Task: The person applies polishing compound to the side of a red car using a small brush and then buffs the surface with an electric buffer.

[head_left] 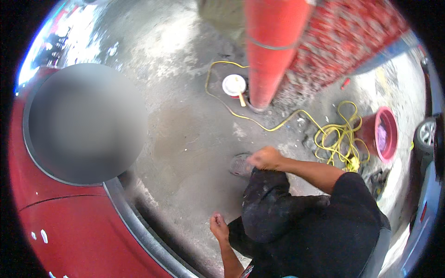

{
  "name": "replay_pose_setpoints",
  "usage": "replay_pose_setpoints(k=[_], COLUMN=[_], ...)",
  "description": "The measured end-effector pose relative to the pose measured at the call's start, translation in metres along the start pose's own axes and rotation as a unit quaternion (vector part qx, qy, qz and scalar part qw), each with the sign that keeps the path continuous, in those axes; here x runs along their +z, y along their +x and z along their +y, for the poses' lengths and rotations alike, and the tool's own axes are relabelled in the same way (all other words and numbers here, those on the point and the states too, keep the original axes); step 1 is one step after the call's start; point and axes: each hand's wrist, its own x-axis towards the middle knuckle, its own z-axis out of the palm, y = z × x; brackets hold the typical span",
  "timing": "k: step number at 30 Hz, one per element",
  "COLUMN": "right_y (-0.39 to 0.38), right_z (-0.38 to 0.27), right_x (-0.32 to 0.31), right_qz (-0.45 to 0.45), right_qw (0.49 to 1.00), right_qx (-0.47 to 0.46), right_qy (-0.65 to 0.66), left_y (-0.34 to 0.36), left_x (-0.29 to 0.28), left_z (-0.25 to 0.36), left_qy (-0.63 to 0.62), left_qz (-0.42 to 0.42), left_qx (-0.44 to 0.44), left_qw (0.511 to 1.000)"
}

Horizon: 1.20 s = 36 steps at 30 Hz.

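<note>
My left hand is low in the middle, beside my dark-clothed leg, with its fingers curled; whether they hold anything is too small to make out. My right hand is at my bent knee, fingers closed, their contents unclear. My shoe shows beside it on the concrete floor. To my left is a red car body with a dark lower trim and a few pale spots. A large round blur covers part of it.
A red post stands ahead, with a white container and a tool on it at its foot. A yellow cable lies coiled beside a red bucket. A light-blue car is at the far right; a speckled red surface is behind the post.
</note>
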Motion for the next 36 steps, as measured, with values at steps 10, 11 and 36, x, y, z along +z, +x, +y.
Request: replay_pose_setpoints(k=[10,11,36], right_y=[-0.455,-0.499,-0.88], right_z=[0.151,0.159,-0.003], right_x=[-0.02,-0.008,0.32], right_qz=[0.163,0.166,0.468], right_qw=[0.777,0.751,0.319], right_qx=[0.59,0.629,0.75], right_qy=[-0.144,-0.113,0.341], left_y=[-0.048,-0.062,-0.113], left_x=[0.023,0.023,0.219], left_z=[0.067,0.085,0.292], left_qy=[-0.019,0.016,0.357], left_qz=[-0.1,-0.13,-0.465], left_qx=[0.078,0.132,0.414], left_qw=[0.992,0.983,0.696])
